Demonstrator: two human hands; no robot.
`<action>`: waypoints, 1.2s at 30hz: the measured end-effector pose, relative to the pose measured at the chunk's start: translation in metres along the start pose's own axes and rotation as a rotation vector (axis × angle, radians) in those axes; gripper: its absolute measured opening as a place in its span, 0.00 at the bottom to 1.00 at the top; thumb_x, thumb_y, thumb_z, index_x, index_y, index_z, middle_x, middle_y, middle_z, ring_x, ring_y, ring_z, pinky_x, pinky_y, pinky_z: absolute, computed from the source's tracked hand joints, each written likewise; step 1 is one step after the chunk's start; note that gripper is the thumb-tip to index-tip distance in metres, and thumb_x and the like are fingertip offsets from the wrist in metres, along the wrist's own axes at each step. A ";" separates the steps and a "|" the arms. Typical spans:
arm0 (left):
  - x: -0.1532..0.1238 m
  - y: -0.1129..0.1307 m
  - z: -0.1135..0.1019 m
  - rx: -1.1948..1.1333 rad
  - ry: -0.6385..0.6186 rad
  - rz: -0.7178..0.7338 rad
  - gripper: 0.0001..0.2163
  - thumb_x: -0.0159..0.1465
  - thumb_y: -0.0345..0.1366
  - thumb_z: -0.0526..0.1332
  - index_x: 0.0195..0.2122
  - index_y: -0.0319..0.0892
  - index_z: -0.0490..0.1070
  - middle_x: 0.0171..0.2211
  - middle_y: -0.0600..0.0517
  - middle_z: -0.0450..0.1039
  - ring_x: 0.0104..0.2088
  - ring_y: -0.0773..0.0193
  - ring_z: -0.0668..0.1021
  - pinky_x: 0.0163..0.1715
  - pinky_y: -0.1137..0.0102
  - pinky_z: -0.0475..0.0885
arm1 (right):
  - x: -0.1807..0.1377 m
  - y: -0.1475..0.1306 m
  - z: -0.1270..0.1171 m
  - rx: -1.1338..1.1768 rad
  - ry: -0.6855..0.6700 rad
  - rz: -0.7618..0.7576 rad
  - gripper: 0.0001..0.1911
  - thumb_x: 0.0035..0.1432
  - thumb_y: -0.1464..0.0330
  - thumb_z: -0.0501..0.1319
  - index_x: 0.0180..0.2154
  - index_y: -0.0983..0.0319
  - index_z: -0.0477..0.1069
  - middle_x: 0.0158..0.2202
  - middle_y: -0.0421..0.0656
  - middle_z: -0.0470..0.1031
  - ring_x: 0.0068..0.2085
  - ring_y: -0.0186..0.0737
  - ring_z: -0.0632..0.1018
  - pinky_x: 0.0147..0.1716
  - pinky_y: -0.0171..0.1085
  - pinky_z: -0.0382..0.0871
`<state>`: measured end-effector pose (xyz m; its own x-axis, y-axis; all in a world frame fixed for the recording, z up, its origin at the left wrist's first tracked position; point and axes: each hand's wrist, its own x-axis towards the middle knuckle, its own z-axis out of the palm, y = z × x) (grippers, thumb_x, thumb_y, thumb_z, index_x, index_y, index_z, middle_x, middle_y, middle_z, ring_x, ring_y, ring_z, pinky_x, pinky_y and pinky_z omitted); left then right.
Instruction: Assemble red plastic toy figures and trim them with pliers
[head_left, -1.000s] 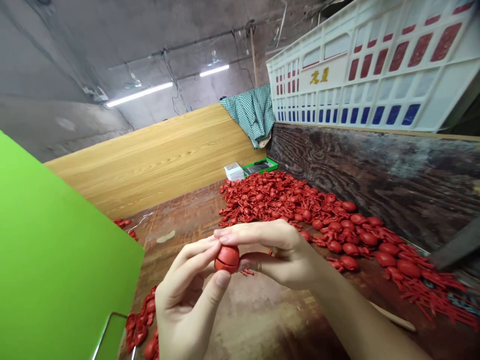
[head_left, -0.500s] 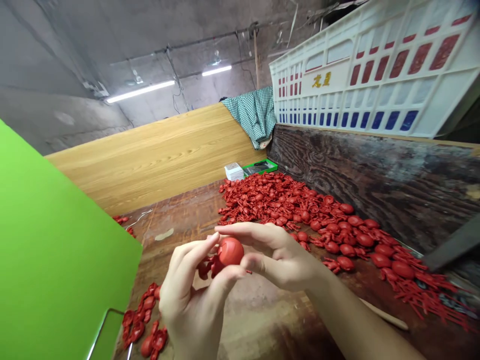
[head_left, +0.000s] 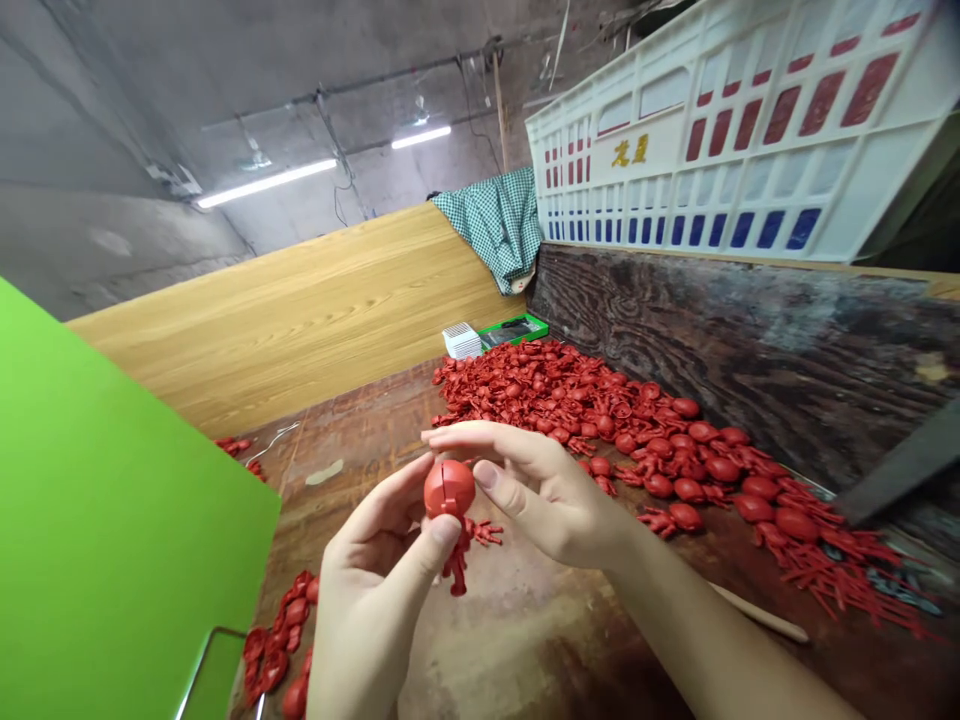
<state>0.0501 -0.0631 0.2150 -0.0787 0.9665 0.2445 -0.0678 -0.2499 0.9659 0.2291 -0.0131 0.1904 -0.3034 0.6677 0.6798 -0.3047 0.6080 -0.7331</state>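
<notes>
A small red plastic figure with a round head and thin limbs is held between both hands, above the middle of the table. A dark seam runs down its head, and a splayed limb sticks out to the right. My left hand is closed on it, the thumb pressing just below the head and the fingers behind. My right hand curls round the head from the right, its thumb at the side and its fingertips over the top, partly hidden. Beyond lies a big pile of similar red plastic pieces.
More red pieces lie at the lower left beside a green panel. A thin pale stick rests under my right forearm. A white crate stands above the dark wooden side board. Far back is a green tray.
The red figure has turned in my fingers, so its head seam and limbs now show below the head. My right thumb has shifted up along the head's side.
</notes>
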 end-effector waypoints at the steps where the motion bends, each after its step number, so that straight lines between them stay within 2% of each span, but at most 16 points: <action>1: 0.000 0.001 0.000 0.008 0.017 0.017 0.18 0.56 0.41 0.82 0.48 0.50 0.88 0.44 0.46 0.89 0.41 0.57 0.90 0.37 0.75 0.85 | 0.000 0.000 0.002 0.072 0.021 0.052 0.20 0.74 0.55 0.64 0.59 0.59 0.80 0.57 0.51 0.84 0.57 0.49 0.85 0.59 0.49 0.80; 3: 0.000 0.002 -0.001 0.038 0.026 0.041 0.19 0.52 0.38 0.83 0.46 0.50 0.88 0.42 0.48 0.90 0.38 0.58 0.90 0.36 0.75 0.85 | 0.001 -0.001 0.005 0.235 0.031 0.170 0.22 0.66 0.54 0.72 0.54 0.61 0.82 0.50 0.50 0.87 0.49 0.47 0.88 0.52 0.45 0.84; 6: 0.000 0.005 -0.002 0.071 0.015 0.056 0.19 0.51 0.37 0.84 0.45 0.51 0.89 0.42 0.50 0.90 0.37 0.57 0.90 0.37 0.73 0.87 | 0.002 -0.005 0.008 0.354 0.053 0.292 0.21 0.58 0.59 0.79 0.50 0.61 0.85 0.48 0.47 0.89 0.46 0.45 0.89 0.48 0.43 0.86; 11: -0.002 0.006 0.000 0.115 0.042 0.086 0.15 0.55 0.38 0.82 0.45 0.51 0.89 0.42 0.50 0.90 0.40 0.56 0.90 0.40 0.72 0.87 | 0.001 -0.009 0.009 0.415 0.092 0.324 0.18 0.58 0.65 0.79 0.50 0.59 0.86 0.44 0.45 0.89 0.37 0.41 0.88 0.38 0.39 0.87; 17: -0.006 -0.001 0.009 0.165 0.088 0.117 0.13 0.62 0.43 0.78 0.47 0.50 0.88 0.45 0.49 0.89 0.44 0.55 0.89 0.45 0.69 0.86 | 0.002 -0.007 0.006 0.380 0.148 0.330 0.15 0.54 0.67 0.80 0.45 0.56 0.88 0.45 0.43 0.90 0.46 0.44 0.89 0.51 0.44 0.86; 20: -0.008 -0.005 0.010 0.170 0.095 0.131 0.12 0.64 0.42 0.76 0.49 0.51 0.88 0.46 0.49 0.89 0.44 0.57 0.89 0.46 0.70 0.85 | 0.002 -0.008 0.005 0.366 0.133 0.330 0.15 0.56 0.66 0.80 0.46 0.57 0.87 0.45 0.43 0.89 0.46 0.44 0.89 0.50 0.44 0.85; 23: -0.007 -0.005 0.008 0.175 0.094 0.210 0.10 0.64 0.41 0.76 0.47 0.51 0.88 0.44 0.51 0.88 0.43 0.60 0.88 0.45 0.72 0.84 | -0.001 -0.012 0.008 0.268 0.106 0.248 0.16 0.63 0.60 0.75 0.49 0.59 0.82 0.45 0.45 0.88 0.45 0.43 0.87 0.45 0.41 0.84; 25: -0.006 -0.005 0.006 0.215 0.034 0.289 0.10 0.63 0.39 0.77 0.45 0.50 0.88 0.42 0.51 0.87 0.40 0.61 0.86 0.41 0.74 0.83 | -0.004 -0.015 0.011 0.100 0.096 0.163 0.19 0.70 0.52 0.68 0.49 0.60 0.77 0.41 0.44 0.85 0.39 0.40 0.85 0.38 0.37 0.79; 28: -0.005 -0.009 0.008 0.303 -0.110 0.383 0.08 0.66 0.39 0.74 0.45 0.47 0.86 0.38 0.50 0.83 0.35 0.63 0.84 0.33 0.75 0.80 | -0.007 -0.017 0.016 -0.219 0.163 0.045 0.25 0.73 0.44 0.58 0.41 0.60 0.70 0.27 0.36 0.72 0.25 0.33 0.73 0.24 0.33 0.63; 31: -0.006 -0.017 0.015 0.334 -0.154 0.413 0.09 0.73 0.41 0.66 0.49 0.45 0.83 0.38 0.50 0.81 0.33 0.65 0.82 0.30 0.75 0.78 | -0.008 -0.016 0.017 -0.405 0.251 -0.026 0.27 0.76 0.44 0.53 0.34 0.59 0.65 0.23 0.33 0.64 0.21 0.30 0.66 0.23 0.34 0.55; 34: -0.010 -0.022 0.022 0.336 -0.099 0.417 0.09 0.74 0.41 0.65 0.52 0.47 0.78 0.41 0.50 0.80 0.33 0.65 0.81 0.29 0.74 0.77 | -0.006 -0.013 0.015 -0.407 0.185 0.001 0.30 0.79 0.48 0.47 0.28 0.59 0.62 0.22 0.36 0.64 0.23 0.31 0.68 0.24 0.34 0.56; 36: -0.012 -0.021 0.023 0.349 -0.063 0.443 0.09 0.75 0.44 0.64 0.51 0.47 0.75 0.37 0.53 0.78 0.29 0.68 0.79 0.27 0.75 0.74 | -0.005 -0.011 0.014 -0.309 0.106 0.019 0.33 0.80 0.48 0.47 0.23 0.59 0.61 0.21 0.37 0.65 0.23 0.31 0.69 0.24 0.34 0.57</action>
<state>0.0757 -0.0682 0.1933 0.0358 0.7780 0.6272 0.2919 -0.6084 0.7380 0.2211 -0.0293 0.1948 -0.2055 0.7111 0.6723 -0.0064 0.6860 -0.7276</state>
